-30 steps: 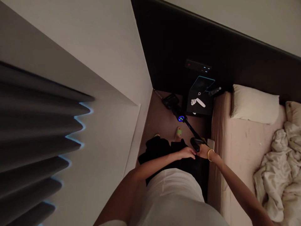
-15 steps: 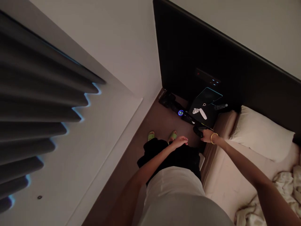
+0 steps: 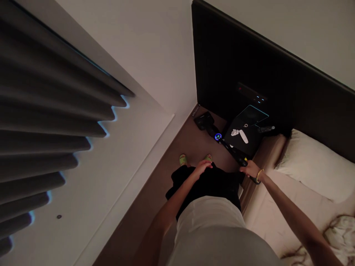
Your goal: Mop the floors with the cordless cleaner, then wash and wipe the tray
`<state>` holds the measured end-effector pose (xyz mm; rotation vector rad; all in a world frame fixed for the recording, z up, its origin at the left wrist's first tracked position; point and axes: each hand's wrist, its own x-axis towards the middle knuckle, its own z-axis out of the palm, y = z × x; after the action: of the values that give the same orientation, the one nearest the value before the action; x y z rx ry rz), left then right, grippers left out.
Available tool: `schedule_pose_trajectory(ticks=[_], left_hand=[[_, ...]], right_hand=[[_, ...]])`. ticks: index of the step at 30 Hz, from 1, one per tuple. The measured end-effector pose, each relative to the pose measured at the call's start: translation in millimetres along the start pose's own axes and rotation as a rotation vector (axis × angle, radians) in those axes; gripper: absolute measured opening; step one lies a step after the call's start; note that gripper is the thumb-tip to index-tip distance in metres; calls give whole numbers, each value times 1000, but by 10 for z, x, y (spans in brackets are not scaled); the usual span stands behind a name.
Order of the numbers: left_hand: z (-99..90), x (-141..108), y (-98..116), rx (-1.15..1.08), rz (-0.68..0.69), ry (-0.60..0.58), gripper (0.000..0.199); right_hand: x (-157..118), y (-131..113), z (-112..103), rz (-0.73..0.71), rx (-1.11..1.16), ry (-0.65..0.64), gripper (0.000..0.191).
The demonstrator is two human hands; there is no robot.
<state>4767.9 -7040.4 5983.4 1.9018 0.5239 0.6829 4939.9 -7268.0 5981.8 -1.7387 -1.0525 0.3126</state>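
Observation:
My right hand [image 3: 251,169] is wrapped around the handle of a black cordless stick vacuum cleaner [image 3: 231,149]. A blue ring display [image 3: 218,136] glows partway along it. The vacuum's dark floor head [image 3: 204,120] is on the brown floor near the corner of the wall and headboard. In front of my body, over the black trousers, my left hand [image 3: 203,168] hangs with nothing visible in it. Its fingers are loosely extended, and it is apart from the vacuum.
A dark nightstand [image 3: 231,133] bears a tablet [image 3: 253,115], a white remote-like object [image 3: 243,136] and a bottle [image 3: 266,129]. To the right stands the bed [image 3: 294,192] with a pillow [image 3: 318,162]. A wall [image 3: 133,162] and grey curtain [image 3: 55,118] are on the left.
My right hand has drawn the vacuum handle down, closer to my body. The vacuum's floor head shows more plainly. My left hand has shifted slightly left, and the view has turned a little.

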Motion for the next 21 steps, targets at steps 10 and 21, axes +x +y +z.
schedule_pose_trajectory(ticks=[10, 21], left_hand=[[-172, 224, 75, 184, 35, -221, 16], [-383, 1736, 312, 808, 364, -200, 14]], right_hand=[[-882, 460, 1363, 106, 470, 80, 26], [-1083, -115, 3417, 305, 427, 298, 5]])
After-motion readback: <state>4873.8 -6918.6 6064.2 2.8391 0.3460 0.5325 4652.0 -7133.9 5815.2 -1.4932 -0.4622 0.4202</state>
